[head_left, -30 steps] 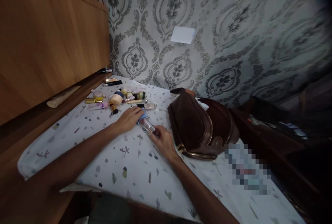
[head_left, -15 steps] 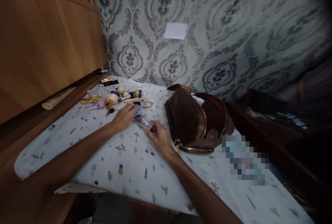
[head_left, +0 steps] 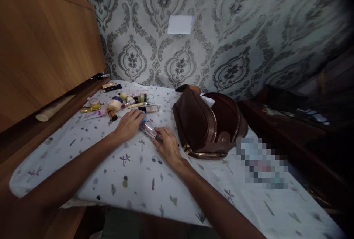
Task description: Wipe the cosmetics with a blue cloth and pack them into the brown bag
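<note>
A slim clear cosmetic tube (head_left: 148,130) with a dark end lies slantwise between my two hands, over the patterned cloth. Closed around its dark end is my right hand (head_left: 168,146). My left hand (head_left: 128,124) is closed on a small light-blue cloth (head_left: 143,117), pressed against the tube's far end; the fingers hide most of this cloth. Just beyond my left hand lies a clear bottle with a black cap (head_left: 149,109). To the right of my right hand stands an unzipped brown leather bag (head_left: 193,121), with something white at its opening.
Several cosmetics lie at the back left, among them a jar with a blue lid (head_left: 115,103), a pink-and-white squeeze tube (head_left: 94,114) and a gold tube (head_left: 90,109). A wooden cabinet (head_left: 49,36) borders the left. A blurred-out item (head_left: 262,163) lies right of the bag.
The view has shifted slightly, so everything sits a little further left. My right hand has turned, its back now more over the tube's dark end. The blue cloth is more covered by my left fingers.
</note>
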{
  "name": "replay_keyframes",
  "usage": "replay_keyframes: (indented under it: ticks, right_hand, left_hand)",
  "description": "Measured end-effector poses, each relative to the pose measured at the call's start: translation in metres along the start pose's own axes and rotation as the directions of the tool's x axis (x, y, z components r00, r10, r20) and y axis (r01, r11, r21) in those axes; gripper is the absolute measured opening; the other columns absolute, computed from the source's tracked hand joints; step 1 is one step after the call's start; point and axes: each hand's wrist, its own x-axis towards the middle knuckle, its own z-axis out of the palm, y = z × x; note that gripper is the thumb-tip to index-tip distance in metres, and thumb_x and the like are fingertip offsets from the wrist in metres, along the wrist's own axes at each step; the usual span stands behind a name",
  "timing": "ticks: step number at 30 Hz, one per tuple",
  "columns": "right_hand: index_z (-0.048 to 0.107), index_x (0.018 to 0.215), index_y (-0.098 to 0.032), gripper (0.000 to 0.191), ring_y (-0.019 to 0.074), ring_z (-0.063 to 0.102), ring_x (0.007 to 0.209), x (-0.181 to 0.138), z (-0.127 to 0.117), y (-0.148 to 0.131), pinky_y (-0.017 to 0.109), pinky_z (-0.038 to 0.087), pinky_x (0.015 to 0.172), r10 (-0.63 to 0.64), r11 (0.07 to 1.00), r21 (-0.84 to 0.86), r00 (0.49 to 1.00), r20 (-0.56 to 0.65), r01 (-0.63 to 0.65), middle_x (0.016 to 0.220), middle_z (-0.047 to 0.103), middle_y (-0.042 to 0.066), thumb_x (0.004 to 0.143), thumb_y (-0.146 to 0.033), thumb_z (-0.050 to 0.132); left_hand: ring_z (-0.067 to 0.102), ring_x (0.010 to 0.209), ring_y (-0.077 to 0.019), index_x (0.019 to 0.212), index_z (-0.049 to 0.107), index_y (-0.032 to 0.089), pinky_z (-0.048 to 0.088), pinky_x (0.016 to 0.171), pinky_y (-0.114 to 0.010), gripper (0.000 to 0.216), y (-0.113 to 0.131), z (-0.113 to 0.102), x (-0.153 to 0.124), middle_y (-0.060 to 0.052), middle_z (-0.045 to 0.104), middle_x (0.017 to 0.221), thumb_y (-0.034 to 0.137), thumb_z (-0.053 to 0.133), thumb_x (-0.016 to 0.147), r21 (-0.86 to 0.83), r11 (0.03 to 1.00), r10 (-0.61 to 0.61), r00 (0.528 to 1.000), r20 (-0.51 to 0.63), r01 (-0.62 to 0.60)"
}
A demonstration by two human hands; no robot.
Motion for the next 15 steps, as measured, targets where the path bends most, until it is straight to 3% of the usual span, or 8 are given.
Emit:
replay_keyframes:
  ticks: [5, 9, 12, 15]
  right_hand:
    - [0.064, 0.116, -0.017, 0.030, 0.0285, 0.058, 0.103, -0.001, 0.000, -0.001, 0.043, 0.047, 0.093, 0.025, 0.999, 0.032, 1.000, -0.016, -0.025, 0.105, 0.067, 0.012, 0.086, -0.023, 0.063]
    - [0.058, 0.125, -0.018, 0.038, 0.0240, 0.062, 0.089, -0.001, -0.002, -0.001, 0.036, 0.048, 0.083, 0.126, 0.986, 0.108, 0.992, -0.007, -0.125, 0.095, 0.068, 0.008, 0.090, -0.033, 0.057]
    - [0.059, 0.118, -0.017, 0.032, 0.0219, 0.062, 0.081, -0.001, -0.003, -0.001, 0.033, 0.047, 0.076, 0.160, 0.977, 0.143, 0.987, 0.002, -0.158, 0.089, 0.068, 0.007, 0.093, -0.036, 0.051]
    - [0.061, 0.111, -0.017, 0.028, 0.0210, 0.061, 0.078, 0.001, -0.002, 0.001, 0.031, 0.046, 0.072, 0.152, 0.976, 0.158, 0.988, -0.013, -0.148, 0.087, 0.068, 0.007, 0.092, -0.034, 0.050]
  left_hand:
    - [0.053, 0.117, -0.0284, 0.122, 0.060, 0.019, 0.052, 0.098, -0.046, 0.036, -0.017, 0.010, -0.005, -0.013, 0.061, 0.119, 0.009, 0.041, 0.093, -0.030, 0.996, -0.092, 0.994, -0.060, 0.090]
    - [0.056, 0.113, -0.0250, 0.121, 0.061, 0.019, 0.053, 0.096, -0.042, 0.034, -0.021, 0.012, -0.007, -0.011, 0.061, 0.114, 0.016, 0.036, 0.098, -0.127, 0.986, -0.122, 0.986, -0.110, 0.108]
    - [0.056, 0.112, -0.0237, 0.125, 0.060, 0.018, 0.052, 0.097, -0.040, 0.036, -0.009, 0.003, -0.006, -0.012, 0.060, 0.115, 0.018, 0.035, 0.100, -0.217, 0.975, -0.080, 0.985, -0.150, 0.046]
    - [0.057, 0.110, -0.0230, 0.130, 0.058, 0.018, 0.052, 0.095, -0.039, 0.036, 0.013, -0.006, -0.005, -0.013, 0.060, 0.118, 0.019, 0.038, 0.099, -0.281, 0.954, 0.068, 0.989, -0.128, -0.102]
